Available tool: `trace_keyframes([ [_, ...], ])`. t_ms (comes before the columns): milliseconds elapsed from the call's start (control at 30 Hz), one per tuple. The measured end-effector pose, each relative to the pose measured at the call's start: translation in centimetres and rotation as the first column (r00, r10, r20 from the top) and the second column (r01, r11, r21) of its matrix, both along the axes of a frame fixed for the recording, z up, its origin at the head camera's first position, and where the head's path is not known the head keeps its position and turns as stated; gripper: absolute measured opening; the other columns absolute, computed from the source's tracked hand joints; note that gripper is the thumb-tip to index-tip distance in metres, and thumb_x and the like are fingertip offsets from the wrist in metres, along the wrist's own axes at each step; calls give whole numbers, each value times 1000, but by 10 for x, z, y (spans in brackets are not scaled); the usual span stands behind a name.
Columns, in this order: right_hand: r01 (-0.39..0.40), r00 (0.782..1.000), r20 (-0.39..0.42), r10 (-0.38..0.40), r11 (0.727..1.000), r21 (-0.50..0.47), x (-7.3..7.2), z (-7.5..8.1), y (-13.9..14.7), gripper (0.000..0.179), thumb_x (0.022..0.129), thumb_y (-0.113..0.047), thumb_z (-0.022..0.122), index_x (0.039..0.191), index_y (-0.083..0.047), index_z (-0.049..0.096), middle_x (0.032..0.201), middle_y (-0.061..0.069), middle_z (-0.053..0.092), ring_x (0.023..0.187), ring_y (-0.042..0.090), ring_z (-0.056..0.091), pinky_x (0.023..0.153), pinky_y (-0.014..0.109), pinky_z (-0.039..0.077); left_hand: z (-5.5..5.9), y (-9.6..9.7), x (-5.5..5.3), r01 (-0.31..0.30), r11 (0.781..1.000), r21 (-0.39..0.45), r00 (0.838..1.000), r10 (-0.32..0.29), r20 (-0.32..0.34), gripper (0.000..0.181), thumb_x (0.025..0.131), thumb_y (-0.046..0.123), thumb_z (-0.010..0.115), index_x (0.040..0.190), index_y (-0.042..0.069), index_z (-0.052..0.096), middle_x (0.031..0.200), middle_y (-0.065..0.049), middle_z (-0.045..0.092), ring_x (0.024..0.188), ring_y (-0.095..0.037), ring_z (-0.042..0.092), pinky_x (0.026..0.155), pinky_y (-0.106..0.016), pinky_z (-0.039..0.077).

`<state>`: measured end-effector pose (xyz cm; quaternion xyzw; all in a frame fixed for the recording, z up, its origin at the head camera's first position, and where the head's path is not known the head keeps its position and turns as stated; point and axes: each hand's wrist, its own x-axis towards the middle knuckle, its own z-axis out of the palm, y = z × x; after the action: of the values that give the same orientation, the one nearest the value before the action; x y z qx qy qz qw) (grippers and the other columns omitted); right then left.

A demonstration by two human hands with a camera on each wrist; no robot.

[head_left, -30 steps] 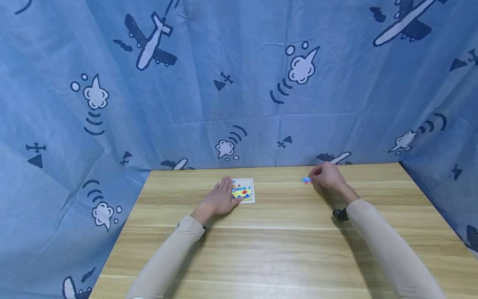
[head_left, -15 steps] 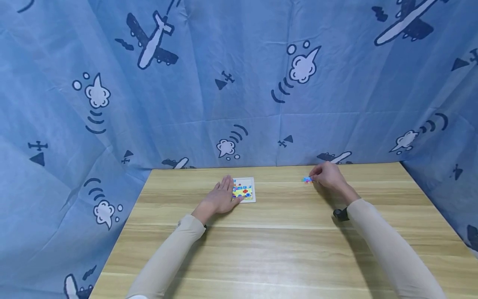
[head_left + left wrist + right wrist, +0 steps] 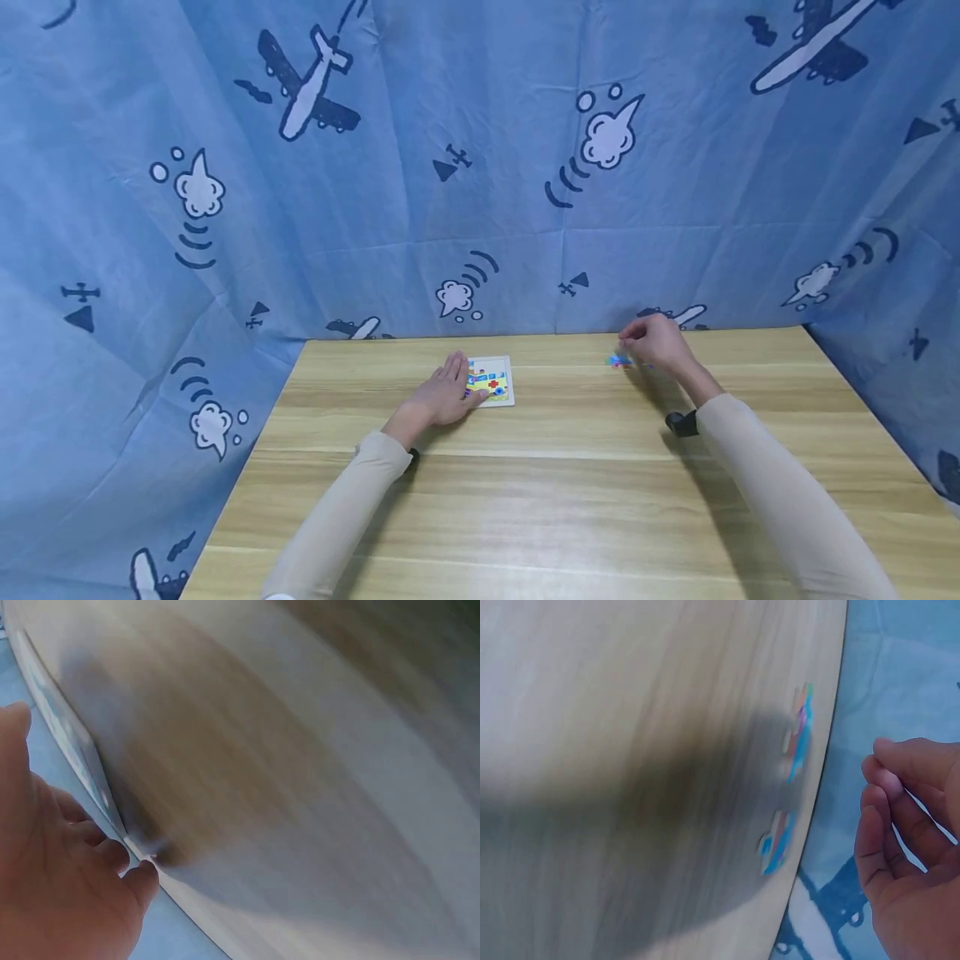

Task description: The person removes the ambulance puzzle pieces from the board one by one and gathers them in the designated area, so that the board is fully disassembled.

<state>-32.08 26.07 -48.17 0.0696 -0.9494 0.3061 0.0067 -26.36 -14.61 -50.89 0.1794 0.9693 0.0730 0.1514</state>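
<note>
In the head view, the left hand (image 3: 441,398) is lying over the left side of a jigsaw board (image 3: 492,365), fingers straight; the right hand (image 3: 660,343) is hovering above jigsaw pieces (image 3: 617,361) on the wooden table (image 3: 555,492). In the left wrist view, the board's edge is showing beside the hand. In the right wrist view, fingertips are meeting; whether around a piece, I cannot tell.

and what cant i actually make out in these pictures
Left part of the puzzle board: hidden by the left hand, head view.
The board's picture: blurred and seen nearly edge-on, left wrist view.
Designs on the loose puzzle pieces: too small in the head view, slanted and blurred in the right wrist view.
Whether the right hand holds anything: too small in the head view; fingertips could hide it, right wrist view.
</note>
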Motion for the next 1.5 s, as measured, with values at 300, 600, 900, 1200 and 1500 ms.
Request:
trace_keyframes([
  [300,-42,999,-30,40,998,-49,-4,6,-33,24,102,-20,68,107,0,79,105,22,79,96,36,73,85,52,59,0,-16,0,-26,999,35,999,27,-27,85,111,56,33,167,-4,7,178,-20,0,167,-33,1,137,-47,14],
  [600,-142,988,-73,135,985,-97,-12,14,-92,16,97,-16,73,99,-2,80,95,16,79,86,27,73,73,32,55,-4,-25,-3,-19,999,36,998,21,-64,80,112,54,32,168,1,13,178,-16,5,167,-31,6,136,-51,16],
  [900,-279,960,11,281,957,-76,-8,9,-153,19,98,-16,73,107,0,79,102,15,78,92,25,72,86,41,60,-5,-25,-4,-24,999,46,998,26,-50,76,113,52,32,169,3,13,179,-12,6,168,-28,6,136,-51,16],
  [1200,-313,946,58,318,946,-79,-5,-1,-204,17,97,-18,75,105,-4,79,101,10,77,93,21,69,87,36,60,-5,-26,-5,-9,1000,-8,999,8,-37,77,113,53,32,169,5,10,179,-11,6,168,-28,7,136,-52,15],
  [1500,-366,930,48,365,930,19,-6,-21,-232,20,97,-17,75,110,-3,80,104,10,79,89,19,69,90,39,61,-4,-23,-7,7,998,-56,999,-9,-32,76,113,52,29,169,4,11,179,-12,7,167,-28,8,136,-52,16],
])
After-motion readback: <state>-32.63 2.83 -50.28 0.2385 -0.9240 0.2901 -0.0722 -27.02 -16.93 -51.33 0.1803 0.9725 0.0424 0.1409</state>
